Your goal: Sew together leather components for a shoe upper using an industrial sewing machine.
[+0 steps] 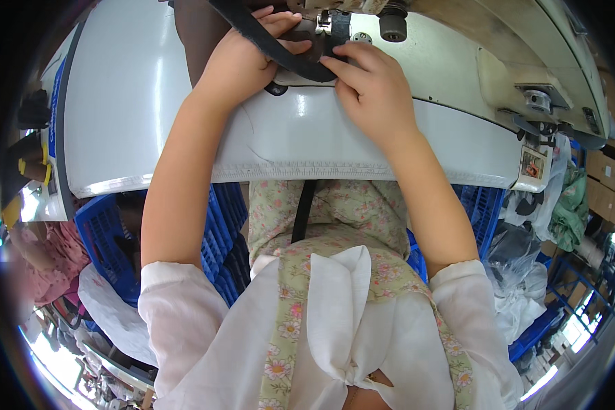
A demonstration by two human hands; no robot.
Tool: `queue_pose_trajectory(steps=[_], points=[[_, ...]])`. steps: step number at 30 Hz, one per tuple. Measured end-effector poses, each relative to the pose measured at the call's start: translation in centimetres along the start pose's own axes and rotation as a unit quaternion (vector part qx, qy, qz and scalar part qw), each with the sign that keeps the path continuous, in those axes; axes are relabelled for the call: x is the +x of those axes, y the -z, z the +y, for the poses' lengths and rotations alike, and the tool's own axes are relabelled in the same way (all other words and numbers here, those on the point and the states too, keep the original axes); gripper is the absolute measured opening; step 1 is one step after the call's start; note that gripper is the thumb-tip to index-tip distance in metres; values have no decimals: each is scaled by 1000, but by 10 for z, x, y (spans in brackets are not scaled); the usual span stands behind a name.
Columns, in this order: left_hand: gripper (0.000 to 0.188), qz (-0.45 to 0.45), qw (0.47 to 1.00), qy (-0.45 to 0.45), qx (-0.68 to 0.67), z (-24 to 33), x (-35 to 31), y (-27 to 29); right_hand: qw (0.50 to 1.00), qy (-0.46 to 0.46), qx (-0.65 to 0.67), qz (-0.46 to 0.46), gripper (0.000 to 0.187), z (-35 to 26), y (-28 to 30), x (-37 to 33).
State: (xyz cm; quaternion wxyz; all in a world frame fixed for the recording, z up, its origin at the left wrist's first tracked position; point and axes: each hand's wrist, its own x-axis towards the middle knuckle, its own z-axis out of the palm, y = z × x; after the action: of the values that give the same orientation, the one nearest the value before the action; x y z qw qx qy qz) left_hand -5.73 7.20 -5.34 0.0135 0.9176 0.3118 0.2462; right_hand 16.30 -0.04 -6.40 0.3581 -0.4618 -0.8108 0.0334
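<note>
A black fabric strip hangs in a loop across my left hand, bends near my right fingertips and runs up beside the presser foot of a sewing machine. My left hand lies with its fingers stretched over dark brown material, left of the foot; the strip partly covers it. Thumb and fingers of my right hand are closed at the bend of the strip, just in front of the foot. The needle area is small and partly hidden.
The white table has a ruler strip along its near edge. Blue plastic crates stand below. Clear plastic bags and green cloth are at the right. A person in pink is at the far left.
</note>
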Motion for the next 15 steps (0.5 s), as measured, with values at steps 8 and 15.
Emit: queue_pose_trajectory(steps=[8,15], points=[[38,0,1000,-1,-4,-5,0,-3,1000,-28,-10,-3,20,0,0,1],[39,8,999,-10,41,-4,1,-4,999,-32,-17,-6,22,-3,0,3]])
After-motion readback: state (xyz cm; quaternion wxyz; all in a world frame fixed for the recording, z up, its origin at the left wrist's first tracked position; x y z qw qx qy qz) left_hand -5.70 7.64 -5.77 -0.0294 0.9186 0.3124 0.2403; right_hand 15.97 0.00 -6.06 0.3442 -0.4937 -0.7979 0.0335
